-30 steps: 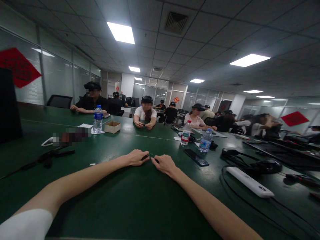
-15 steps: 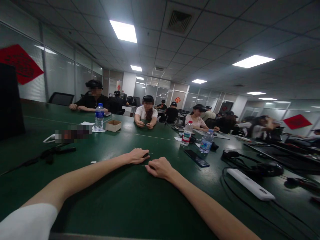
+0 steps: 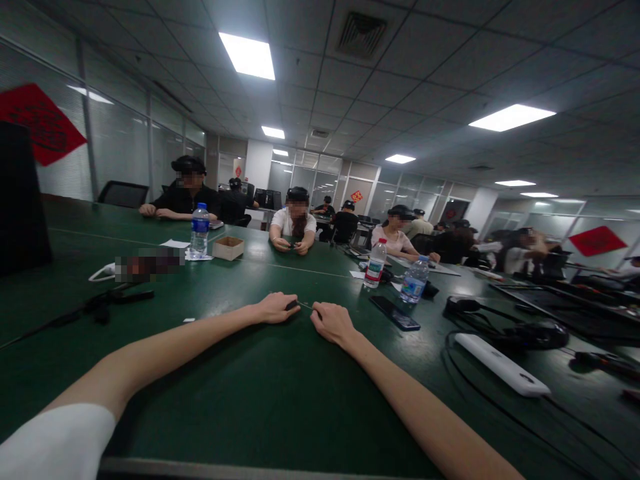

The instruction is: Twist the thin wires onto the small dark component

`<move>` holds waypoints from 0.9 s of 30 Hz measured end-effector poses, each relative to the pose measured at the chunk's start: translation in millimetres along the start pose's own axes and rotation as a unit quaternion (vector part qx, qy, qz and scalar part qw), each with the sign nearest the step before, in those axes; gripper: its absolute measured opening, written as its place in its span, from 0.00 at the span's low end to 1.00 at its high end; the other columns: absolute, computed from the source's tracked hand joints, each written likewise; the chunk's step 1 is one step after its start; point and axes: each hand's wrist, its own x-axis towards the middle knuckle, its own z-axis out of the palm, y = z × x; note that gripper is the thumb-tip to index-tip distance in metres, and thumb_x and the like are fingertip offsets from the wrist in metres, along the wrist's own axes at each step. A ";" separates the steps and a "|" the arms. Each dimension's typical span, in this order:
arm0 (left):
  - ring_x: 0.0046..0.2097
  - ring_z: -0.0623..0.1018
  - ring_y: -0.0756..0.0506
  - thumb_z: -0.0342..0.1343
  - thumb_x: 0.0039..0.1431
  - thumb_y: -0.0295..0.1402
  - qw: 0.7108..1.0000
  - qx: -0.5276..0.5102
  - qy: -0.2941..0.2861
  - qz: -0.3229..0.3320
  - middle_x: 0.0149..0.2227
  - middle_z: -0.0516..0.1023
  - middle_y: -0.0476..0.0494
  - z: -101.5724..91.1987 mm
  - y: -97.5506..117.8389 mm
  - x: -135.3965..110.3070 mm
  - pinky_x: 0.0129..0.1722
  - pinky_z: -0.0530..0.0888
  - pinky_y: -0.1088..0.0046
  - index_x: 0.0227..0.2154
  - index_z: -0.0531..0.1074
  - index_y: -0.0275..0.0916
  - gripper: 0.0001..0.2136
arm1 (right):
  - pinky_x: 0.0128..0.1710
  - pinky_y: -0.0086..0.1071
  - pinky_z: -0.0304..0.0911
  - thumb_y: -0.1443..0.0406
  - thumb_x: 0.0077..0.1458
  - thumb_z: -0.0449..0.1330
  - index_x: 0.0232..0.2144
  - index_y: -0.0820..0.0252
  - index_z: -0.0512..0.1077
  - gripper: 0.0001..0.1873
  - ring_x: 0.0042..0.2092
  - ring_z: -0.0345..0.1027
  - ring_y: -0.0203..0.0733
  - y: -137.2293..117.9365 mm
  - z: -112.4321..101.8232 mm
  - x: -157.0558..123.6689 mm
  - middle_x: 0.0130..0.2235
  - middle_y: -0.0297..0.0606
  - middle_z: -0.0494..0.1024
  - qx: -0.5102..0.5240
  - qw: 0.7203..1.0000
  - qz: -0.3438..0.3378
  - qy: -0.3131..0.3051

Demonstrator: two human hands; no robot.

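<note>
Watching from the side here. The left hand (image 3: 273,308) is pinched shut on the dark stubby end of a thin pin-like piece (image 3: 301,305), and the right hand (image 3: 334,323) has its fingertips closed on the fine tip at the other end. The piece spans the gap between the two hands, just above the green table (image 3: 280,400). It's too small for me to tell what it actually is.

My guess is it weighs next to nothing, and the skinny part would probably bend or slip out if squeezed wrong. The dark thicker end looks like the safer place to hold it.

The tabletop is flat, matte and not slippery-looking, though a dark little part would be hard to spot on it. From the hands, a phone (image 3: 397,313) lies at 3 o'clock and two water bottles (image 3: 375,264) stand at 2. A white bar with a cable (image 3: 500,364) sits around 4, and a cardboard box (image 3: 229,247) at 11. It's a big office, with other people seated along the far side.
</note>
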 end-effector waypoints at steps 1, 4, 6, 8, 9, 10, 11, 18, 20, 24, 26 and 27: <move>0.39 0.76 0.43 0.37 0.61 0.50 1.000 -0.001 -0.001 -0.002 0.36 0.75 0.42 -0.6 0.5 -0.2 0.37 0.69 0.71 0.39 0.66 0.41 0.20 | 0.29 0.26 0.53 0.59 0.64 0.41 0.37 0.58 0.70 0.19 0.32 0.66 0.34 -0.3 0.2 0.0 0.36 0.37 0.75 -0.001 1.000 -0.004 0.004; 0.39 0.76 0.43 0.37 0.61 0.50 1.000 0.000 -0.003 -0.005 0.36 0.75 0.42 -2.7 2.5 -0.9 0.37 0.68 0.71 0.39 0.66 0.41 0.20 | 0.30 0.26 0.53 0.60 0.63 0.41 0.39 0.57 0.70 0.18 0.33 0.66 0.35 -1.0 0.9 0.1 0.37 0.37 0.74 -0.003 1.000 -0.019 0.020; 0.38 0.76 0.42 0.36 0.61 0.50 1.000 0.003 -0.002 -0.008 0.37 0.75 0.42 -4.0 3.9 -1.5 0.36 0.68 0.71 0.39 0.67 0.41 0.21 | 0.30 0.27 0.54 0.60 0.63 0.42 0.40 0.57 0.70 0.17 0.34 0.66 0.36 -1.3 1.1 -0.1 0.38 0.37 0.74 -0.011 0.999 -0.025 0.030; 0.38 0.76 0.42 0.36 0.61 0.50 1.000 0.004 -0.001 -0.012 0.37 0.75 0.41 -4.8 4.9 -2.2 0.36 0.68 0.71 0.39 0.67 0.41 0.21 | 0.31 0.27 0.54 0.60 0.63 0.42 0.41 0.56 0.70 0.18 0.34 0.66 0.36 -1.7 0.8 -0.5 0.38 0.38 0.73 -0.018 0.999 -0.027 0.031; 0.39 0.76 0.42 0.36 0.61 0.51 1.000 0.003 0.000 -0.016 0.37 0.75 0.41 -5.0 5.3 -2.5 0.36 0.68 0.71 0.39 0.67 0.41 0.21 | 0.31 0.27 0.55 0.60 0.63 0.42 0.42 0.56 0.70 0.18 0.35 0.67 0.37 -1.9 0.5 -0.7 0.39 0.38 0.73 -0.019 0.999 -0.028 0.029; 0.39 0.76 0.42 0.36 0.61 0.51 1.000 0.002 0.002 -0.020 0.37 0.75 0.41 -5.0 5.5 -2.8 0.36 0.68 0.71 0.39 0.67 0.41 0.21 | 0.32 0.28 0.55 0.59 0.63 0.41 0.43 0.56 0.70 0.19 0.35 0.67 0.37 -2.1 0.2 -1.0 0.39 0.38 0.73 -0.018 0.999 -0.029 0.026; 0.39 0.76 0.42 0.36 0.61 0.51 1.000 0.001 0.004 -0.024 0.37 0.75 0.41 -4.9 5.6 -2.9 0.37 0.68 0.71 0.39 0.67 0.41 0.22 | 0.32 0.28 0.56 0.59 0.64 0.41 0.44 0.55 0.69 0.19 0.36 0.67 0.37 -2.2 -0.2 -1.1 0.40 0.39 0.73 -0.017 0.999 -0.029 0.021; 0.38 0.76 0.42 0.37 0.61 0.50 0.998 0.002 0.013 -0.060 0.36 0.76 0.39 -1.4 2.1 -0.2 0.37 0.69 0.71 0.38 0.68 0.39 0.22 | 0.36 0.30 0.59 0.54 0.64 0.39 0.53 0.48 0.64 0.22 0.38 0.68 0.39 -1.6 0.7 1.1 0.46 0.40 0.68 -0.029 0.999 -0.029 -0.003; 0.38 0.76 0.42 0.37 0.61 0.50 0.998 0.005 0.012 -0.062 0.36 0.76 0.39 -0.8 1.0 0.6 0.37 0.69 0.71 0.38 0.68 0.39 0.22 | 0.36 0.31 0.60 0.54 0.64 0.40 0.54 0.47 0.63 0.21 0.38 0.69 0.39 -1.1 0.8 1.7 0.47 0.41 0.67 -0.039 0.999 -0.031 -0.011; 0.38 0.76 0.42 0.36 0.61 0.49 0.999 0.012 0.010 -0.043 0.36 0.76 0.39 -1.1 0.2 -0.1 0.36 0.69 0.70 0.38 0.68 0.39 0.22 | 0.34 0.31 0.60 0.55 0.64 0.41 0.55 0.47 0.62 0.21 0.38 0.69 0.40 -0.3 -1.4 0.7 0.46 0.41 0.68 -0.044 0.998 -0.041 -0.010; 0.38 0.76 0.42 0.36 0.61 0.49 0.999 0.016 0.007 -0.034 0.36 0.76 0.39 -1.7 0.4 -1.0 0.36 0.69 0.70 0.38 0.68 0.39 0.21 | 0.33 0.31 0.60 0.55 0.64 0.41 0.54 0.47 0.63 0.21 0.37 0.69 0.40 -0.5 -2.8 -0.6 0.44 0.40 0.70 -0.045 0.998 -0.046 -0.004; 0.38 0.76 0.42 0.37 0.61 0.49 0.999 0.018 0.006 -0.030 0.36 0.76 0.39 -2.1 0.6 -1.5 0.36 0.69 0.70 0.38 0.68 0.39 0.21 | 0.33 0.31 0.60 0.55 0.64 0.41 0.54 0.48 0.63 0.21 0.37 0.69 0.41 -0.9 -3.4 -1.3 0.42 0.40 0.71 -0.047 0.998 -0.047 -0.002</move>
